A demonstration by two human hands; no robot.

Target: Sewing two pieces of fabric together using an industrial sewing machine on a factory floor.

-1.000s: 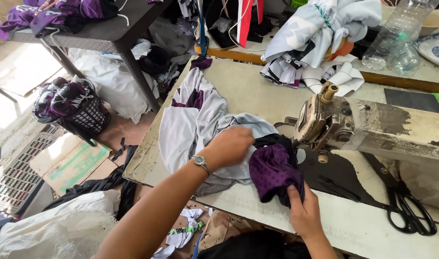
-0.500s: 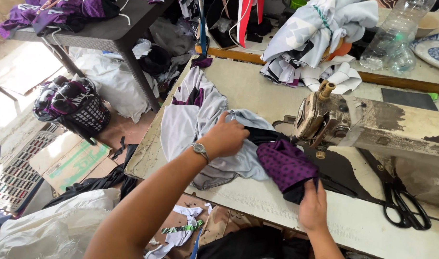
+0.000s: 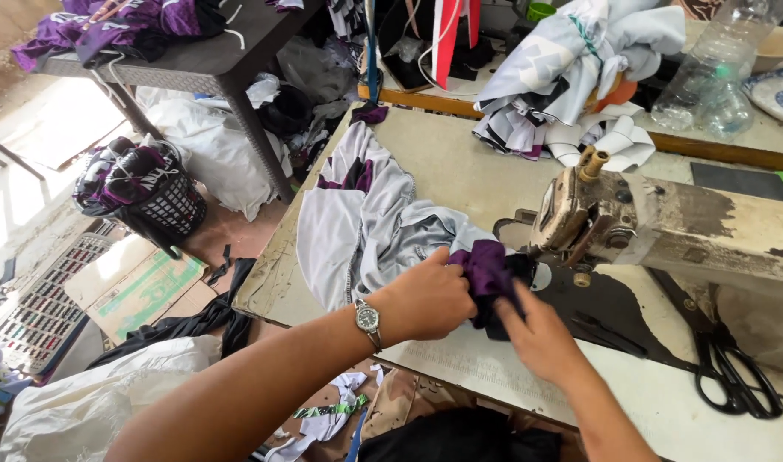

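Head | both hands: left hand (image 3: 430,295), right hand (image 3: 537,335) pinch purple cloth (image 3: 487,267)

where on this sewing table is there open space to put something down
Bare tabletop lies between the grey garment and the fabric pile. Another strip runs along the near edge, left of the scissors. Crowded where both hands bunch purple cloth.
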